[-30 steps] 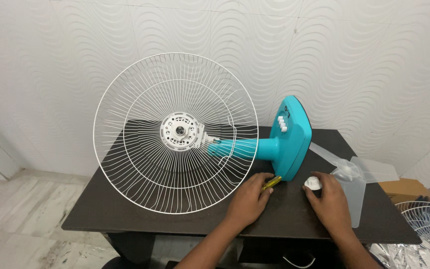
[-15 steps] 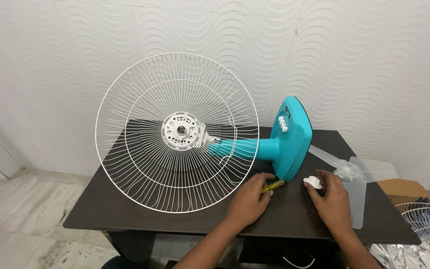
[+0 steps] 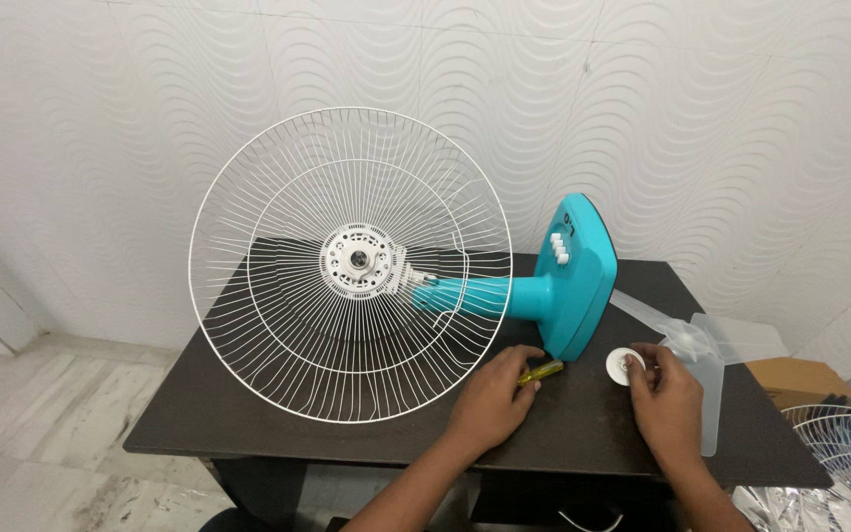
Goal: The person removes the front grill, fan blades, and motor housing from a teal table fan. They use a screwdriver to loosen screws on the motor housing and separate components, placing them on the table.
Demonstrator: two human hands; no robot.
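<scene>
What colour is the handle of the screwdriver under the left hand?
Yellow, seemingly translucent: the screwdriver pokes out from under the left hand, clearest in the head view.

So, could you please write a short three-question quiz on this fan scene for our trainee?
1. True or false: the left hand rests on a yellow-handled screwdriver.
2. What does the right hand touch? A) the white round cap B) the clear fan blade C) the wire guard
3. Fill in: the fan's teal base stands on its ___ on the dark table.

Key: 1 true; 2 A; 3 edge.
</scene>
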